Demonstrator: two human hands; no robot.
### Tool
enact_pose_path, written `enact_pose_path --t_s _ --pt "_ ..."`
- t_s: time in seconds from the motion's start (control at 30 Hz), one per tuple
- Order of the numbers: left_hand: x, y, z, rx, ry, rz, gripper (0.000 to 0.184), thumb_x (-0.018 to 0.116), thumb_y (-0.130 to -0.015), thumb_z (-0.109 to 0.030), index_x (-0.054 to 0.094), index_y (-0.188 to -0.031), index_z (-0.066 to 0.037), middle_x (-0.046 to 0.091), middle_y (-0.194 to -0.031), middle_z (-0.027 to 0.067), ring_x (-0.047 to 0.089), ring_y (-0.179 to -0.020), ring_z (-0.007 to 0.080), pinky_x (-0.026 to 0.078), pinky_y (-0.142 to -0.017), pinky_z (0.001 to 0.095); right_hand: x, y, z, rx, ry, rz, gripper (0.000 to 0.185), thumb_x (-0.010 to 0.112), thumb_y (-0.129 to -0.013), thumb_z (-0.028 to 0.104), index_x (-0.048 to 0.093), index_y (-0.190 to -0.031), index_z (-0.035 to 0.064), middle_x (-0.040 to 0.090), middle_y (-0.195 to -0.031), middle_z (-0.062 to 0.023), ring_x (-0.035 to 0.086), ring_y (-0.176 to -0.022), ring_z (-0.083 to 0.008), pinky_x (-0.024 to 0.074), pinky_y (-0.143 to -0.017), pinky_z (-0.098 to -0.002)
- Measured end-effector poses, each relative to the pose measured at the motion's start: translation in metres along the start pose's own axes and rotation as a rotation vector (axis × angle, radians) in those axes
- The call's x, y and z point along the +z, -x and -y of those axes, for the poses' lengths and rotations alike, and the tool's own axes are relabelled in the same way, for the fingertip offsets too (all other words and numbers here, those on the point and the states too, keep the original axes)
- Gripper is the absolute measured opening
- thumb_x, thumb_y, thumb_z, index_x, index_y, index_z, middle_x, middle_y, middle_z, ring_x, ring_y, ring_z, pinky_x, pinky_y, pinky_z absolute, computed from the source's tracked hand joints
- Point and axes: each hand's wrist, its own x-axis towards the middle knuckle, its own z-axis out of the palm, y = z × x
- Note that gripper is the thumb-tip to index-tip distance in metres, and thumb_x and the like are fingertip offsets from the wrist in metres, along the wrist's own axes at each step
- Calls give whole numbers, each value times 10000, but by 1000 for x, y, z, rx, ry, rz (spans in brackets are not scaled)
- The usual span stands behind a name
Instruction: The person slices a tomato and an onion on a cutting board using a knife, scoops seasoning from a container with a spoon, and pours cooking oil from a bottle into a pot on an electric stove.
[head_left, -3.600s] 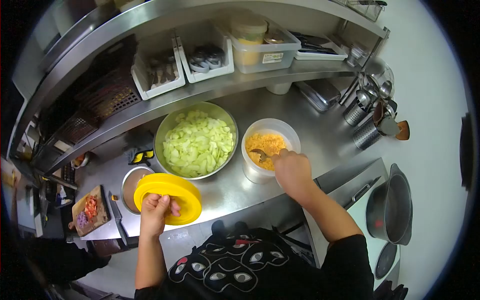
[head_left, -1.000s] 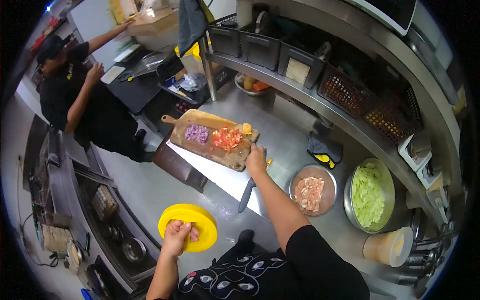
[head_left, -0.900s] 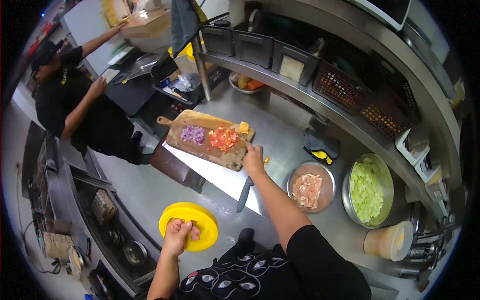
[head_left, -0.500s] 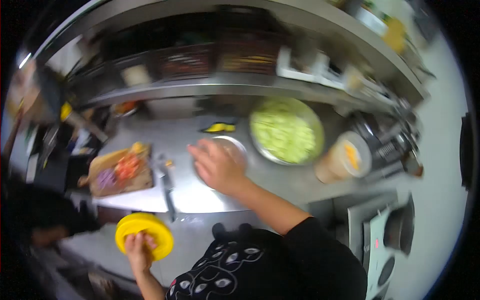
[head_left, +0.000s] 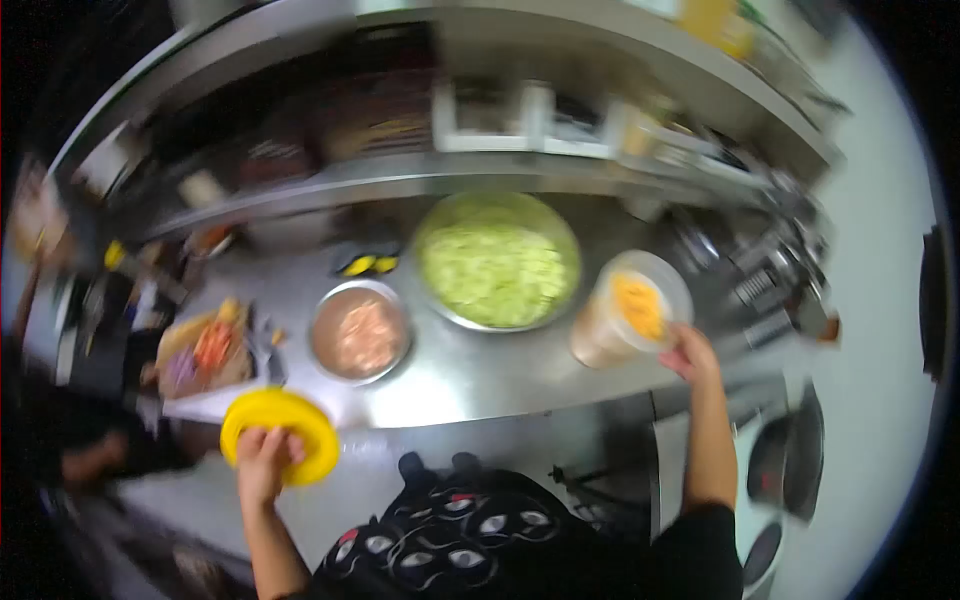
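My left hand (head_left: pixel 267 458) is closed on a round yellow lid (head_left: pixel 318 432), held low in front of the counter's edge. At the right, my right hand (head_left: pixel 692 355) grips the rim of a tall translucent plastic container (head_left: pixel 596 332) with orange-yellow food (head_left: pixel 638 305) inside. Left of that container stands a large metal bowl (head_left: pixel 568 240) of pale green sliced vegetable (head_left: pixel 492 265). A smaller metal bowl (head_left: pixel 320 352) holds pink pieces (head_left: pixel 366 338) that look like raw meat.
A wooden cutting board (head_left: pixel 205 382) with chopped red and purple pieces lies at the left. A knife (head_left: pixel 273 365) is beside it. Black-and-yellow objects (head_left: pixel 368 264) sit behind the small bowl. A shelf (head_left: pixel 400 172) runs above the counter. Another person's dark sleeve (head_left: pixel 110 415) shows at left.
My right hand has left the small bowl and moved right to the plastic container's rim. The yellow lid stays in my left hand. The view has shifted right.
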Motion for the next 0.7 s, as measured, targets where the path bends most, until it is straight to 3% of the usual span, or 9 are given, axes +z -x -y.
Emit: enact_pose_path --t_s 0.13,0.2,0.3,0.4,0.5,0.53,0.63,0.67,0.7 --pt "13 8 -10 -13 -145 69 241 516 -914 -184 620 -819 12 638 -713 60 612 -630 132 494 -603 255 7 3 -3 -215 38 97 30 541 -822 103 533 -819 74 474 -635 22 517 -467 -94 490 -396 -264" --pt "2 12 -2 -6 -114 80 231 508 -928 -181 621 -846 4 653 -761 52 625 -638 131 498 -612 241 35 19 7 -399 6 86 49 539 -792 64 526 -832 39 508 -619 -27 488 -402 -114 437 -340 -246" --pt "-23 24 2 -63 9 52 217 504 -931 -165 622 -852 -1 656 -783 47 629 -644 120 501 -623 234 42 52 44 -318 458 336 208 521 -683 32 514 -888 5 569 -732 -81 502 -417 -137 421 -330 -250" --pt "-57 37 11 -40 -11 5 208 492 -937 -158 621 -913 3 655 -794 50 628 -664 107 500 -634 232 91 118 84 -268 650 392 253 509 -618 52 499 -864 -5 556 -670 -90 525 -437 -169 450 -373 -270" --pt "-97 53 17 -63 -17 -90 209 496 -935 -157 623 -924 8 655 -800 55 625 -673 110 497 -639 236 108 136 107 -207 840 606 419 632 -818 267 542 -1163 48 648 -830 -69 638 -756 -209 525 -653 -303" --pt "-112 60 20 -78 -10 -121 210 498 -934 -157 624 -925 10 655 -803 57 625 -677 111 496 -641 237 130 154 117 -143 832 809 525 670 -792 259 474 -1242 73 644 -927 -93 631 -836 -204 529 -733 -301" --pt "-163 80 32 15 51 -230 217 503 -930 -150 633 -882 16 651 -767 54 619 -642 123 492 -626 244 231 239 81 -509 569 778 316 542 -584 80 506 -883 -15 585 -746 -74 576 -599 -151 488 -543 -263" --pt "-182 89 39 34 31 -251 221 506 -928 -152 635 -867 17 645 -743 54 612 -625 125 490 -617 246 260 271 75 -478 599 810 359 565 -569 95 517 -905 -21 601 -814 -57 581 -724 -125 472 -658 -247" --pt "-201 99 48 54 7 -274 227 509 -925 -155 636 -852 18 640 -719 54 606 -608 128 488 -608 247 283 283 63 -524 556 860 330 547 -592 76 515 -907 -19 593 -801 -73 561 -626 -133 455 -545 -254"
